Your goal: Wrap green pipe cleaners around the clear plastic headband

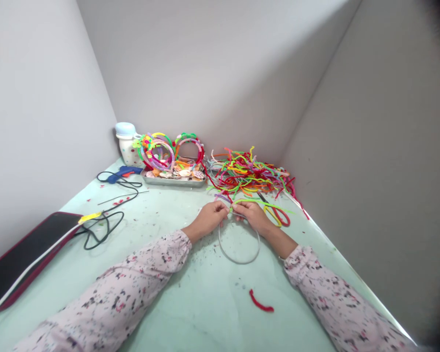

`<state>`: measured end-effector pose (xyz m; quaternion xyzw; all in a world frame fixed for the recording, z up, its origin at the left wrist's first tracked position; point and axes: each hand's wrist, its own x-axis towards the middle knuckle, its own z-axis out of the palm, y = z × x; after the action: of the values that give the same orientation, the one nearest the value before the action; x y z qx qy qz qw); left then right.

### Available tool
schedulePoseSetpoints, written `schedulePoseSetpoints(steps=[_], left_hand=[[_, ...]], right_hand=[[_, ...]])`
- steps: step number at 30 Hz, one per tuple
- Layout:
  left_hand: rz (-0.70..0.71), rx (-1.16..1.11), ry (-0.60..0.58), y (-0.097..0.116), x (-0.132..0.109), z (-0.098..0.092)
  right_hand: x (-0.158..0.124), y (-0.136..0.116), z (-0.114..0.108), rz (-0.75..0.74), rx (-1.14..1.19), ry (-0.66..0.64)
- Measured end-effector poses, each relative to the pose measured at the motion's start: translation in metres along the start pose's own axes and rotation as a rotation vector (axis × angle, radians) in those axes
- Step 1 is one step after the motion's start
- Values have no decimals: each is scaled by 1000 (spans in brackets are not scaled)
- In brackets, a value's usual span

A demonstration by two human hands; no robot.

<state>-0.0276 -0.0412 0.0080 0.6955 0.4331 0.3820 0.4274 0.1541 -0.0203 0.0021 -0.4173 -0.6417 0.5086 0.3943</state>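
My left hand [213, 215] and my right hand [252, 213] meet near the middle of the table, thumbs and fingers pinched. Between them is a thin grey headband [238, 263], its curve hanging toward me. A light-green pipe cleaner [266, 201] runs from the pinch out over my right hand to the right. A bit of green shows at the headband's end between the fingertips. My left fingers close on that end, while my right fingers grip the green pipe cleaner against it. Exactly how the green wraps there is too small to tell.
Behind my hands lies a heap of coloured pipe cleaners [249, 171], with red-handled scissors [282, 217] nearby. A metal tray [174, 182] holds shells and decorated headbands [164, 151]. Leftward are a white jar [129, 149], a blue glue gun [121, 173], cables and a black-topped board [29, 249]. A red pipe-cleaner piece [260, 303] lies in front.
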Motion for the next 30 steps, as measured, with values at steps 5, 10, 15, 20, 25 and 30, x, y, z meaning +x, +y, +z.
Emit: schedulePoseSetpoints(steps=[5,10,15,20,25,30], left_hand=[[-27,20,-9,-2,1,0],[-38,35,-22,-1,1,0],[-35,5,-25,-1,1,0],[-47,4,-10,-5,1,1],[-44,-5,-20,-6,1,1],[-13,24,-41,-1,0,-1]], right_hand=[[-1,-3,2,16,5,38],[-3,-7,3,13,-32,37],[-5,-9,3,-4,-85,31],[-8,-14,5,-20,-122,-2],[-7,-14,7,-21,-106,-12],[-5,-9,6,-1,-131,9]])
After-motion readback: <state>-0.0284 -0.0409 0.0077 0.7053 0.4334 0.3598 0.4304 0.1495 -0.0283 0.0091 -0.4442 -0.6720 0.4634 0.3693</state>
